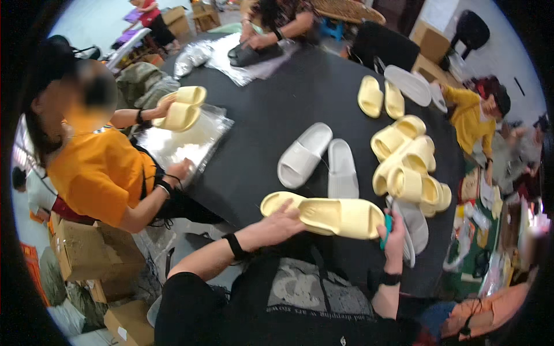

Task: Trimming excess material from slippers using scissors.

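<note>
A pair of pale yellow slide slippers, laid end over end, is in front of me at the near side of the black table. My left hand grips them by the left part, its fingers over the top. My right hand is at their right end, closed around a small teal tool whose working end I cannot make out. Just beyond lie two light grey slippers, apart from each other. A pile of yellow slippers lies to the right, with grey slippers below it.
Across the black table, a co-worker's hands handle a dark slipper over plastic wrap. At left, a person in an orange shirt holds yellow slippers above clear bags. Cardboard boxes stand at lower left.
</note>
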`<control>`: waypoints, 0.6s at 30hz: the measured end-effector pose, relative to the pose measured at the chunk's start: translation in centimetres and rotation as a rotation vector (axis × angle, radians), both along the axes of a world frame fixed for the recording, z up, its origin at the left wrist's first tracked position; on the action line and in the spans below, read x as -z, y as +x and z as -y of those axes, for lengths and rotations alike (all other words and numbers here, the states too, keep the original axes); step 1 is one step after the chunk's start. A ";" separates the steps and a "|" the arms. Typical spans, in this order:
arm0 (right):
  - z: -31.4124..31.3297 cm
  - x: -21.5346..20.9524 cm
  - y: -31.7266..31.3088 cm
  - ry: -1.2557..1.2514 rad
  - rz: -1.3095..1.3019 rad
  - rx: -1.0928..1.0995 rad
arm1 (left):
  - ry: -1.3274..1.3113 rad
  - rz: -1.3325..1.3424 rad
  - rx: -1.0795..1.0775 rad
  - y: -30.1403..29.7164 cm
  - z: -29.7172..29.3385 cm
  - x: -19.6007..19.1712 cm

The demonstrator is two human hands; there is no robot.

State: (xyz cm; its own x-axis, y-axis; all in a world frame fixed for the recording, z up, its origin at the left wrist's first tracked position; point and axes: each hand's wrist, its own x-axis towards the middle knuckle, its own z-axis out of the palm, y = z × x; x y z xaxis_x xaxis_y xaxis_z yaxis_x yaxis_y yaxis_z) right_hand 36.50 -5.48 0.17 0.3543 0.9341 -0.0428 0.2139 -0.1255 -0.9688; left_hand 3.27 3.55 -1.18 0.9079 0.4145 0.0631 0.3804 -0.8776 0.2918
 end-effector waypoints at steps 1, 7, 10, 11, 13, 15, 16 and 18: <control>-0.2 -0.4 -0.5 -0.033 0.020 -0.018 | -0.040 -0.058 0.004 -0.2 0.2 0.0; -0.6 1.7 -1.7 -0.187 -0.052 -0.024 | -0.013 0.212 -0.461 -2.0 0.5 3.0; 0.2 2.2 -1.2 -0.191 -0.060 0.020 | -0.172 0.367 -0.727 -3.0 -0.9 4.9; 0.1 2.6 -1.5 -0.206 -0.079 0.019 | -0.161 0.446 -0.789 -4.1 -1.2 7.2; 0.6 3.8 -1.6 -0.221 -0.077 0.045 | -0.299 0.431 -0.879 -4.7 -1.6 8.4; 1.0 4.3 -1.9 -0.218 -0.075 0.063 | -0.434 0.410 -0.954 -4.9 -1.9 9.2; 1.3 4.3 -2.2 -0.256 -0.069 0.065 | -0.432 0.349 -0.990 -5.0 -2.2 9.4; 1.6 5.0 -2.7 -0.269 -0.128 0.044 | -0.380 0.267 -1.009 -5.4 -2.7 10.7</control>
